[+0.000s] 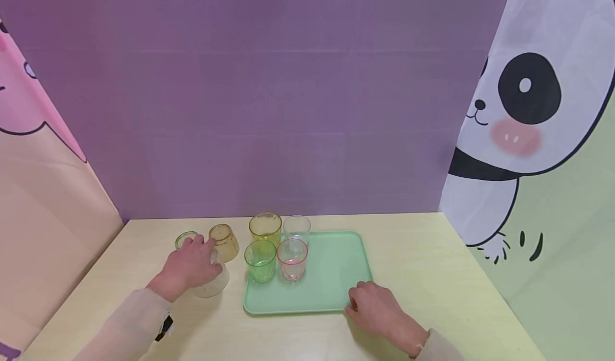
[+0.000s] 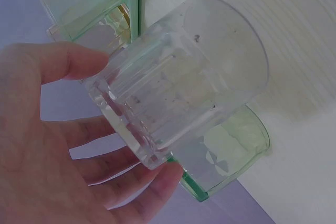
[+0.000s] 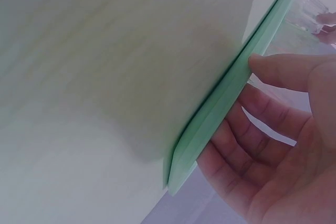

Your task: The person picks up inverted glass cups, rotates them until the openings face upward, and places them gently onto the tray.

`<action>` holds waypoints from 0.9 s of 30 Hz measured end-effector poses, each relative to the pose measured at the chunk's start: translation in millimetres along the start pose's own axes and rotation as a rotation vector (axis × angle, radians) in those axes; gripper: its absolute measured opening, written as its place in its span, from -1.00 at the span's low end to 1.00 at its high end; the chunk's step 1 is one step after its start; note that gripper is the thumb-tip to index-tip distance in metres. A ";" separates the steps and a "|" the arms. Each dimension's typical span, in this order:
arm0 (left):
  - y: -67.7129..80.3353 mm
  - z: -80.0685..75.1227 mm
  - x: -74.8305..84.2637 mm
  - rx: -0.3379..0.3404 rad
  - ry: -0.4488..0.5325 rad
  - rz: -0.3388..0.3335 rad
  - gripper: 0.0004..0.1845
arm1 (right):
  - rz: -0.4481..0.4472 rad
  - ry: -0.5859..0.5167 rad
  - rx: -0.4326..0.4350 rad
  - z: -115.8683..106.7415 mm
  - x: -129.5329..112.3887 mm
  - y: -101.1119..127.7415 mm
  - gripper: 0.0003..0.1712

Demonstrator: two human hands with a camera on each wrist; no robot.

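My left hand (image 1: 200,255) grips a clear cup (image 1: 212,285) on the table, left of the green tray (image 1: 331,281). The left wrist view shows thumb and fingers (image 2: 157,179) wrapped round this clear cup (image 2: 184,82), which is tilted. Just behind it are a small green cup (image 1: 184,239) and a tilted amber cup (image 1: 225,242). On the tray's left part stand a yellow cup (image 1: 265,226), a clear cup (image 1: 297,227), a green cup (image 1: 260,261) and a pink cup (image 1: 291,259). My right hand (image 1: 359,296) rests at the tray's front right corner, thumb (image 3: 281,69) touching the tray's rim (image 3: 220,111), fingers loose.
The pale wooden table (image 1: 423,265) is closed in by a purple back wall (image 1: 288,110), a pink-and-peach curtain (image 1: 43,190) on the left and a panda curtain (image 1: 528,136) on the right. The tray's right half holds no cups.
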State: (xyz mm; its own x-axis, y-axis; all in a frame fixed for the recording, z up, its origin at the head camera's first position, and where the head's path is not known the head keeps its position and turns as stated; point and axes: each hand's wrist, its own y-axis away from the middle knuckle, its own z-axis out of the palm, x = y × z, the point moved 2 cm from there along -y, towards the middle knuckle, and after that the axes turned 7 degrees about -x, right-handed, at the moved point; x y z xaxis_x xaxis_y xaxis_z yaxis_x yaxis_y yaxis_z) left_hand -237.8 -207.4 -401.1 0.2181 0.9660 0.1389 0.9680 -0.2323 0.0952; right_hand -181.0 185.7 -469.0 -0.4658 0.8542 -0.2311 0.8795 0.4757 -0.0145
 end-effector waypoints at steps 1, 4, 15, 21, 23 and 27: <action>-0.5 0.3 -0.1 -0.008 0.007 -0.001 -0.37 | -0.003 -0.001 0.003 -0.3 0.2 -0.1 -0.67; -1.5 0.8 -0.1 -0.023 0.019 -0.002 -0.37 | -0.010 -0.008 0.007 -0.7 0.6 -0.2 -0.66; 1.0 -4.0 -1.0 -0.037 0.066 0.005 -0.36 | -0.018 -0.017 0.003 -1.3 1.4 -0.3 -0.63; 2.8 -9.7 0.2 -0.030 0.057 0.014 -0.37 | -0.023 -0.007 0.011 -0.9 1.6 -0.6 -0.62; 3.5 -12.9 0.8 -0.032 0.055 0.018 -0.39 | -0.022 -0.010 0.005 -0.6 1.6 -0.9 -0.63; 6.2 -22.2 1.4 -0.043 0.068 0.023 -0.41 | -0.019 -0.019 -0.013 -1.6 1.3 -1.5 -0.65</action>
State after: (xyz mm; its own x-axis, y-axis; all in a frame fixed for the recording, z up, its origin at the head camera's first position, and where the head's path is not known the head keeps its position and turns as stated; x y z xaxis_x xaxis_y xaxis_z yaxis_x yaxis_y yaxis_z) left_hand -234.4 -210.0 -378.4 0.2300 0.9507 0.2080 0.9563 -0.2605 0.1331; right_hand -183.1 186.4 -467.7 -0.4800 0.8409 -0.2499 0.8692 0.4944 -0.0059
